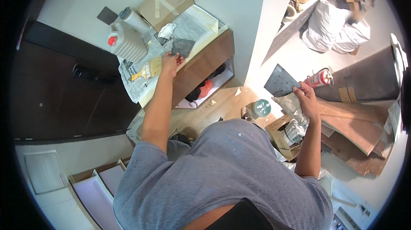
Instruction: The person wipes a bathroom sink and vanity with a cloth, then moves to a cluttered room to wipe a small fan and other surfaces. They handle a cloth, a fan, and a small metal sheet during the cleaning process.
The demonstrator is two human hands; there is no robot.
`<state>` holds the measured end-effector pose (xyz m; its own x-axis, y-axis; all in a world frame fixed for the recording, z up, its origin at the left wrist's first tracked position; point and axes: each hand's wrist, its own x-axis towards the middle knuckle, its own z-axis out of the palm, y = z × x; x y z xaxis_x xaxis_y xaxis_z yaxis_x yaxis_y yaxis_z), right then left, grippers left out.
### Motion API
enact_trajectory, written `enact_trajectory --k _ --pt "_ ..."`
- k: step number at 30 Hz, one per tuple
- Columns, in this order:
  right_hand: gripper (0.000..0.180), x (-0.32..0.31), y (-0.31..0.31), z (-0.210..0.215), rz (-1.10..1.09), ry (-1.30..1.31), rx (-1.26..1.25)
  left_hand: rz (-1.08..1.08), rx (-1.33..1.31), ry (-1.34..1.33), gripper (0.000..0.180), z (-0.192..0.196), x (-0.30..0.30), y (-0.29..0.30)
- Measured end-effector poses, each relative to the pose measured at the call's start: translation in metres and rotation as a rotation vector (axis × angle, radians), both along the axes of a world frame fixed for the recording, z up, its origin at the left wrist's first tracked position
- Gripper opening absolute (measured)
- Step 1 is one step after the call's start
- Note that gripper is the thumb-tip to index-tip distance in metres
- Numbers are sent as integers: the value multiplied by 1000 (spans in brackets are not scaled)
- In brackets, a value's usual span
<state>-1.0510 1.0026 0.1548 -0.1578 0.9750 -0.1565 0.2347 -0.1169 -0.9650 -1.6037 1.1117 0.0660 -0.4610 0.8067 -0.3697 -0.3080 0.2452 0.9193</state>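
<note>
My left hand (171, 62) reaches over the cabinet top, its fingers closed at the near corner of a dark grey sheet (184, 46) that looks like sandpaper. Newspaper (136, 85) lies beneath that sheet. Out to the right, my right hand (306, 98) pinches the corner of a similar dark sheet (280, 81) with pale dusty marks, held up in the air. A wide paint brush (147, 69) with a yellow handle lies left of my left hand. Beyond this hand sits a crumpled white wad (167, 31).
A jug with a red cap (128, 43), a lidded bottle (133, 19) and a cardboard box (167, 5) stand on the cabinet. Right of me are a green-topped tin (262, 108), a fire extinguisher (319, 78), wooden boards (353, 123) and an open carton (280, 138). White sacks (327, 26) lie farther off.
</note>
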Motion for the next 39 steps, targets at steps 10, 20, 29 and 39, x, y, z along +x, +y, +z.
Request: enact_trajectory --k 10,20,29,39 --pt "9 19 89 -43 109 244 -132 145 -247 810 59 55 74 -30" --pt "28 -17 130 -31 577 118 -221 -658 -145 121 24 66 264 -77" --pt "84 52 331 -166 -81 -514 -181 -441 -182 -17 14 69 233 -103" --pt "52 37 368 -199 -55 -371 -153 -393 -169 -31 16 106 238 -113"
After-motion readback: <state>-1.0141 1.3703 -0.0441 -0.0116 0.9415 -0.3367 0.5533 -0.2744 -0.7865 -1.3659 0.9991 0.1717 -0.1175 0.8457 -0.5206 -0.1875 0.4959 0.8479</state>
